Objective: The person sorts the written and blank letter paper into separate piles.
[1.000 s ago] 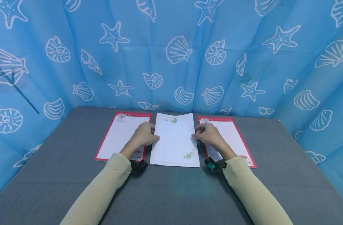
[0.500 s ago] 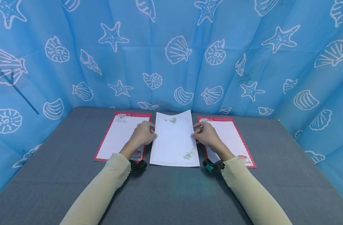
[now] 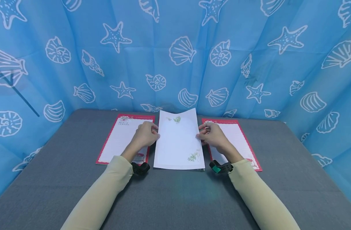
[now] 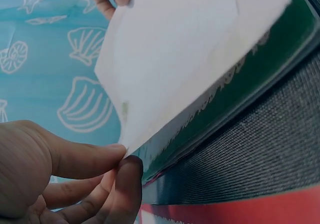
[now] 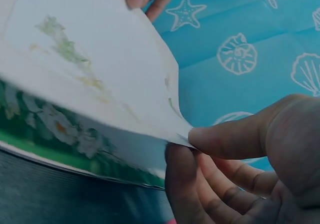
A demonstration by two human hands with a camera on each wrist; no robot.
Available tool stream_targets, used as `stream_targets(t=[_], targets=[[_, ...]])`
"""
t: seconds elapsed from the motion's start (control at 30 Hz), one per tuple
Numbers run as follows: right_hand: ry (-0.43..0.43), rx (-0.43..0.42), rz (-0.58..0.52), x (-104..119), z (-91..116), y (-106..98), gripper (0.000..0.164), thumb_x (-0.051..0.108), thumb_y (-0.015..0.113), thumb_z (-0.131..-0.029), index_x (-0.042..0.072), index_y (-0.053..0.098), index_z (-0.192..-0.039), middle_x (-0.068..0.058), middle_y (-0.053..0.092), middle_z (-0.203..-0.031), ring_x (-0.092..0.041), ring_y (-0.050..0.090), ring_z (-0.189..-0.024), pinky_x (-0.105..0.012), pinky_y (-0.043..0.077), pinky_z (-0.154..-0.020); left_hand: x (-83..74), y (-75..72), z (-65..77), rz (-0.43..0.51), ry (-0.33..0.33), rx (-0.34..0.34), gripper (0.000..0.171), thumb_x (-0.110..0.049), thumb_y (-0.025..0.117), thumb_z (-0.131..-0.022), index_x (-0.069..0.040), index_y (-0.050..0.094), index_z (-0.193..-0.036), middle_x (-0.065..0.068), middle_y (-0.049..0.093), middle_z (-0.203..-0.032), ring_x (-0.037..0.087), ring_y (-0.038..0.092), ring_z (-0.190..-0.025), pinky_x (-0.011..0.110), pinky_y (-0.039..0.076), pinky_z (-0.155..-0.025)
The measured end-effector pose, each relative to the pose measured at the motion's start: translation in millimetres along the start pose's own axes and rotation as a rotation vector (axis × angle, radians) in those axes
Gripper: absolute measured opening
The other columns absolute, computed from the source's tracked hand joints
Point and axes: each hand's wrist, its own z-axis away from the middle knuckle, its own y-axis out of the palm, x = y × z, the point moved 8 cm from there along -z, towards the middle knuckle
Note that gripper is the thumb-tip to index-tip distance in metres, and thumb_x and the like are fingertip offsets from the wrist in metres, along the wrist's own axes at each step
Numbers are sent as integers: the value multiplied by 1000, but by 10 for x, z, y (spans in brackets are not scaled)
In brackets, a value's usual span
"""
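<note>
A white sheet of paper (image 3: 178,143) with small green leaf prints is raised at its far end and bowed between the two hands. My left hand (image 3: 145,134) pinches its left edge between thumb and fingers. On the opposite edge, my right hand (image 3: 212,135) pinches it the same way. Below the sheet lies a green-bordered sheet or pad (image 5: 60,129) with white flowers, seen in both wrist views and mostly hidden in the head view. The paper's near edge rests close over it.
Red-bordered stationery sheets lie on both sides, a left one (image 3: 120,137) and a right one (image 3: 235,137), each partly under a hand or wrist. A grey cloth (image 3: 175,204) covers the table. Behind its far edge hangs a blue curtain (image 3: 152,64) with shell prints.
Both hands have lifted the white sheet's far end upward, and it now bows more. A dark strip shows beneath its near edge. The red-bordered sheets have stayed put.
</note>
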Motion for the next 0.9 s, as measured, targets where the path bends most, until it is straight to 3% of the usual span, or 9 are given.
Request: stream_targets(t=[0.13,0.3,0.43,0.57,0.9], targets=[[-1,11,-2,17,12,-89,31,1,68,-93,-9,55,-120,-20,64,-98,-22,64,-75,-37,60,-70,-42,7,6,63,18,10,33,-10,70,-94,2,66,-124,8,67,-85,19,66,-69,30,50,-58],[33,17,2,3,27,-236,36,3,70,-94,-9,54,-124,-22,66,-103,-23,66,-79,-43,60,-78,-99,46,22,208,39,15,32,-9,70,-94,2,64,-124,11,68,-88,20,71,-68,30,56,-61],[37,-2,4,-2,40,-394,40,4,71,-94,-10,54,-128,-25,68,-107,-24,69,-82,-47,58,-82,-173,114,44,330,30,21,33,-8,70,-95,1,63,-126,13,69,-94,23,73,-69,33,58,-64],[44,-42,23,-9,55,-573,41,4,71,-94,-9,55,-129,-24,70,-107,-22,70,-81,-51,57,-84,-263,209,46,386,23,15,35,-9,70,-95,-2,63,-129,14,70,-99,26,74,-73,36,59,-68],[113,-95,93,-104,150,-995,44,9,69,-96,-9,54,-133,-26,69,-112,-21,69,-80,-49,57,-86,-657,516,-111,530,-5,24,37,-3,70,-95,-2,64,-131,13,70,-97,24,73,-73,44,59,-77]])
